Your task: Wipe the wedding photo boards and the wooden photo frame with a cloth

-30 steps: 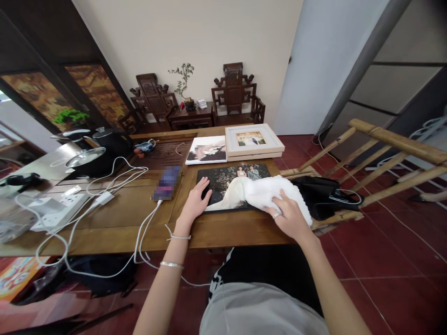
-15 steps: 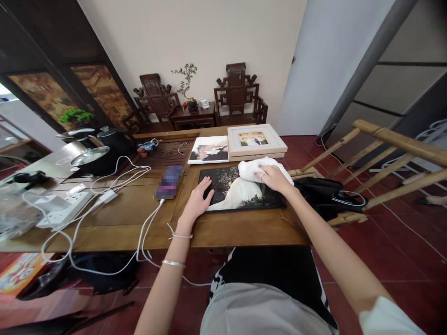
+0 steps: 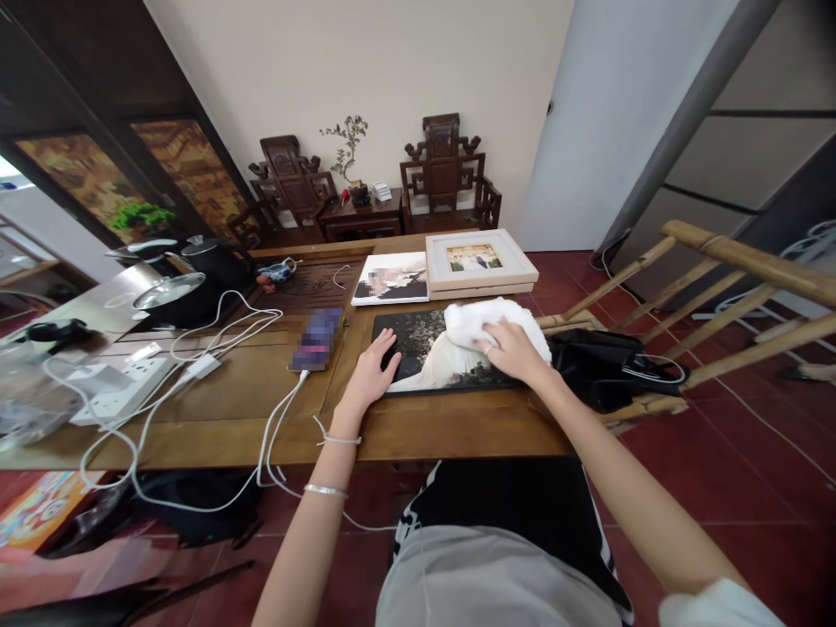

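A dark photo panel (image 3: pixel 418 357) with a white dress pictured on it lies flat on the wooden table (image 3: pixel 418 435). My left hand (image 3: pixel 375 370) rests with fingers outstretched on the panel's left edge. On its right part my right hand (image 3: pixel 513 348) presses a bunched white cloth (image 3: pixel 470 322), fingers curled over it. The cloth hides the panel's upper right area. Just behind it are a smaller photo panel (image 3: pixel 392 277) and a light-framed wedding picture (image 3: pixel 480 261), which sits on top of another pale frame.
To the left lie a plugged-in phone (image 3: pixel 317 340), a white power strip (image 3: pixel 127 392) and tangled white cables. Dark kettles and a lidded pot (image 3: pixel 173 292) stand at the far left. A bamboo chair (image 3: pixel 738 261) holding a black bag (image 3: pixel 597 366) is at the right.
My right hand has moved slightly down toward me with the white cloth on the photo panel. My left hand stays in place.
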Tool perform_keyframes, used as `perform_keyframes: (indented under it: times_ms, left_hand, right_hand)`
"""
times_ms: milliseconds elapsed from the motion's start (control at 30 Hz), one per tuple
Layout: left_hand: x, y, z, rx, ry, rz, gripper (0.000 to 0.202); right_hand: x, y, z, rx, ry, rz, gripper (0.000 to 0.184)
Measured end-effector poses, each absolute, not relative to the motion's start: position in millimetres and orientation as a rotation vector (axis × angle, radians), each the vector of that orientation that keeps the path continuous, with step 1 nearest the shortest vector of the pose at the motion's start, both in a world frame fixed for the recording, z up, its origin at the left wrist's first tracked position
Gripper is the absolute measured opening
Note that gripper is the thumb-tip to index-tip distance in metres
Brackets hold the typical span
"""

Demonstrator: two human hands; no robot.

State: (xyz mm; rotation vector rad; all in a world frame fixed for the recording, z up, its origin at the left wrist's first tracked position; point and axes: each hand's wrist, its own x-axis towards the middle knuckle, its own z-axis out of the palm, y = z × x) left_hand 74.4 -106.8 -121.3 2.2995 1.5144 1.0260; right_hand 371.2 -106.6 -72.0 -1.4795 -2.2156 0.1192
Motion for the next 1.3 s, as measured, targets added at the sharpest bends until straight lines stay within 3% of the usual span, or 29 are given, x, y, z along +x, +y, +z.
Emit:
perform_keyframes:
  times_ms: [333,933,1300]
  left_hand:
    - [76.3,-108.6,-120.4,2.28,1.51,1.038,0.045]
    - [74.8,-108.4,-120.1,2.291,1.513,1.013,0.045]
    - [75.8,-108.8,-121.5,2.286,1.52,1.019,0.047]
  right_hand:
    - [378.4,-201.0,-77.9,-1.352,-2.248,0.169,0.017]
    - [309.3,-48.9,-59.7,-1.461,-2.2,0.182,0.026]
    - [319.4,-159.8,-70.8,-1.16,-2.354,0.246,0.014]
